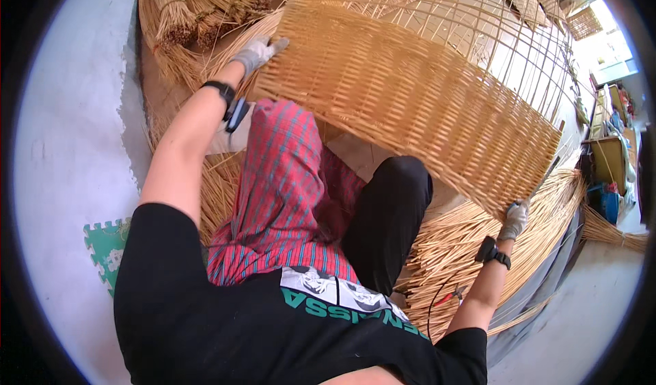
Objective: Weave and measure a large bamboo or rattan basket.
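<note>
A long woven cane panel [403,91] spans the upper middle at a slant, with loose unwoven stakes fanning out beyond its far edge. My left hand [254,55], in a pale glove, grips the panel's left end. My right hand [513,219], also gloved, is closed on its lower right corner. Below the panel are my bent legs, one covered by a red checked cloth [277,173], the other in black [386,214]. Pliers with red handles [449,296] lie on loose canes beside my right forearm. Both wrists wear black straps with devices.
Bundled canes [178,16] lie at upper left, more loose canes [437,248] at right. A white wall [68,111] runs along the left, beside a green foam mat [104,251]. Cluttered furniture [601,163] and a blue container [605,204] stand at far right near a bright window.
</note>
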Tool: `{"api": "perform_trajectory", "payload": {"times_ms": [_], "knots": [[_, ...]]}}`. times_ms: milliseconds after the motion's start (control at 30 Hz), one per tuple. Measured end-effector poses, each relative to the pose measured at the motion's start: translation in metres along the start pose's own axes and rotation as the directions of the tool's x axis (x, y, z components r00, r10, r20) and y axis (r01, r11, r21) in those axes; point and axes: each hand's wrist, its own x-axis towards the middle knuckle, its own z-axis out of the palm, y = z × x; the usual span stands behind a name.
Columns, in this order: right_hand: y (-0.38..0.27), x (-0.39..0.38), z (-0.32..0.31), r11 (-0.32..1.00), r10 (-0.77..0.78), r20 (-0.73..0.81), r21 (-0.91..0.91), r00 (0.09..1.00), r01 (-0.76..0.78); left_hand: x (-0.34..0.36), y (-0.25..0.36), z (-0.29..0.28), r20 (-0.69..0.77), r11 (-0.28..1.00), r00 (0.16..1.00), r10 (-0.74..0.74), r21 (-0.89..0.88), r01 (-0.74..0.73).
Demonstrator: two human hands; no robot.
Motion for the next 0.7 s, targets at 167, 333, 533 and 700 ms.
{"api": "perform_trajectory", "payload": {"times_ms": [167, 333, 533, 700], "knots": [[-0.053, 0.03, -0.057, 0.673, 0.088, 0.265, 0.694, 0.96, -0.254, -0.027, -0.01, -0.01, -0.032, 0.997, 0.999, -0.014, -0.072, 0.012], [-0.169, 0.159, -0.072, 0.765, -0.241, 0.091, 0.631, 0.966, 0.132, -0.029, -0.03, -0.025, 0.008, 0.996, 0.996, -0.085, -0.006, 0.085], [-0.18, 0.252, 0.012, 0.706, -0.129, 0.373, 0.685, 0.919, -0.179, -0.004, -0.032, -0.058, 0.131, 0.977, 0.991, -0.002, 0.21, -0.025], [-0.138, 0.262, 0.022, 0.831, -0.09, 0.329, 0.545, 0.94, -0.111, 0.101, 0.03, -0.077, -0.362, 0.994, 0.929, 0.082, 0.093, -0.052]]}}
